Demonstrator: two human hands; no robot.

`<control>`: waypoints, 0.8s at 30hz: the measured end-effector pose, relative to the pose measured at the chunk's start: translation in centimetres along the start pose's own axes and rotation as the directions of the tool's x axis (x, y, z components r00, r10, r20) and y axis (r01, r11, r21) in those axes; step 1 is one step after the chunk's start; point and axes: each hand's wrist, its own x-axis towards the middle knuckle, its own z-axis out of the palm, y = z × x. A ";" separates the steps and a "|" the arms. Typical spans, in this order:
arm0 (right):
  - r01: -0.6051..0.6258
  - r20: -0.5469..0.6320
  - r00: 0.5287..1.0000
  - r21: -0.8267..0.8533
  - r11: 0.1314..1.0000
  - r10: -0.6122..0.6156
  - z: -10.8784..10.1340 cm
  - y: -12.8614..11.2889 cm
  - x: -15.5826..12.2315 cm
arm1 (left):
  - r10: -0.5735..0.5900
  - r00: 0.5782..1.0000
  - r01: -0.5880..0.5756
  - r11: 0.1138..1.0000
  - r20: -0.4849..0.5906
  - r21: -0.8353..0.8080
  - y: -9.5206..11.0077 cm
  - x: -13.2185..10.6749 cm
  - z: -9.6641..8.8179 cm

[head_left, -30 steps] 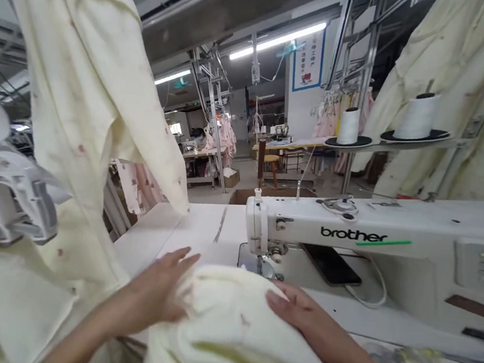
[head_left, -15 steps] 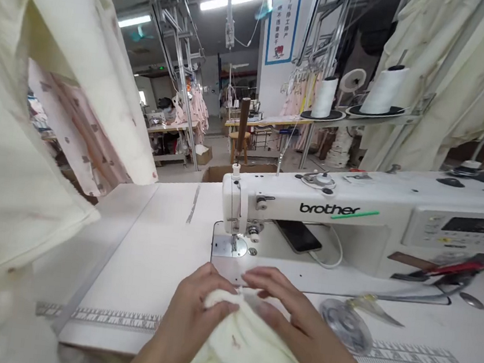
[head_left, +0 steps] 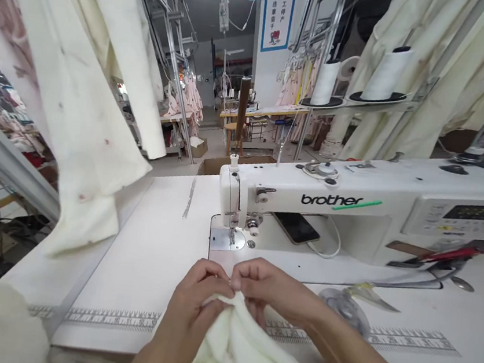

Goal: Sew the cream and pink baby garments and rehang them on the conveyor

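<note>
I can read "brother" across the white sewing machine (head_left: 381, 188) and 停工停产 on the blue-framed wall sign (head_left: 279, 14); the ruler strip's (head_left: 113, 318) numbers are too blurred.

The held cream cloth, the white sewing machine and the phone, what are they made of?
The held cream cloth looks like soft, matt fabric, since it bunches into loose folds; I can't tell which fibre. The white sewing machine seems painted metal, maybe partly plastic: its casing is smooth with a faint sheen. The phone probably has a glass front: dark, slightly shiny.
</note>
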 end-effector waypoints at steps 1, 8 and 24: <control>-0.062 0.039 0.997 0.082 0.995 0.059 0.1 0.3 0.5 | 0.014 1.000 -0.014 1.000 -0.024 -0.017 -0.1 -0.1 0.1; -0.078 -0.003 0.997 0.241 0.967 0.081 0.9 1.8 0.8 | -0.112 0.988 0.108 0.993 -0.108 -0.043 -1.0 -1.0 0.6; 0.295 -0.248 0.824 -0.578 0.761 -0.509 2.0 1.3 -2.2 | -0.372 0.914 0.404 0.860 0.159 -0.311 0.2 1.5 -0.6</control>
